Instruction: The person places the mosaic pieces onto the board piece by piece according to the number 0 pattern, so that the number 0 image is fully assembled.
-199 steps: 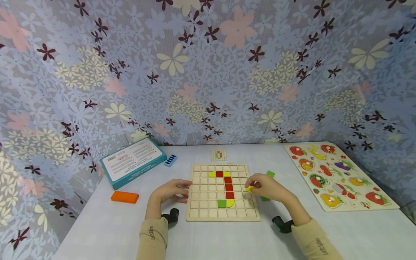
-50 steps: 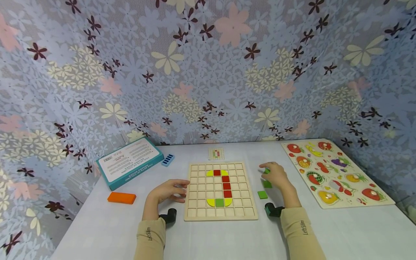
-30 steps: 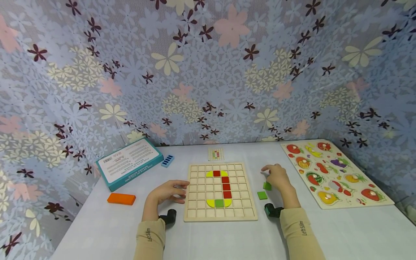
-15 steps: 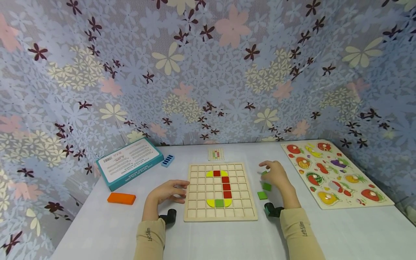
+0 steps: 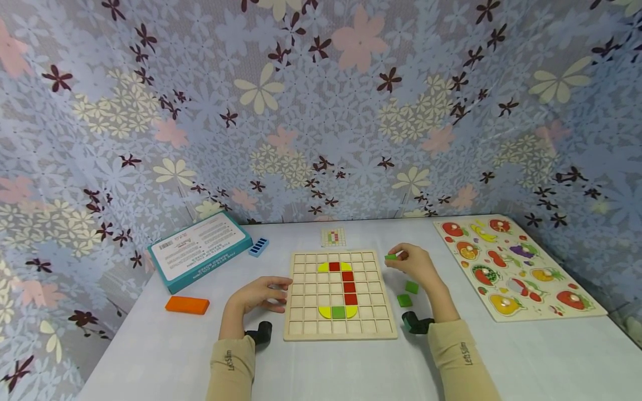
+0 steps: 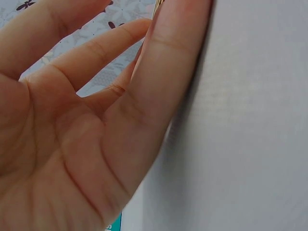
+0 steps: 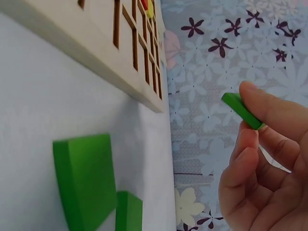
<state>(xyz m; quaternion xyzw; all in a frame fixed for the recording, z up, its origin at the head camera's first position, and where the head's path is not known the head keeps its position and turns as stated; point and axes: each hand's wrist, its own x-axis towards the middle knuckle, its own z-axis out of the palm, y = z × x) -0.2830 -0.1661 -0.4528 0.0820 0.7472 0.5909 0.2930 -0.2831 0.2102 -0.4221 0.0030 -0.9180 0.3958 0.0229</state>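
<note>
My right hand (image 5: 414,263) pinches a small green square tile (image 7: 242,110) between thumb and fingers, raised just off the right side of the wooden grid board (image 5: 311,328). Two more green tiles (image 5: 412,287) lie on the table below that hand; the right wrist view shows one green tile (image 7: 89,178) up close. On the board, red squares (image 5: 348,287), yellow rounded corner pieces (image 5: 325,312) and one green square (image 5: 338,312) form a curved figure. The left hand (image 5: 258,293) rests at the board's left edge, fingers loosely bent around nothing.
Behind the board lies a small pattern card (image 5: 333,238). To the left are a teal box (image 5: 200,250), a blue slotted piece (image 5: 258,247) and an orange block (image 5: 188,305). A fruit puzzle board (image 5: 521,273) lies at the right, and a floral cloth (image 5: 321,111) hangs behind the table.
A yellow corner piece, earlier in the right hand, now sits at the figure's lower left. The right hand has since picked up a green tile and moved toward the board. The left hand stays put.
</note>
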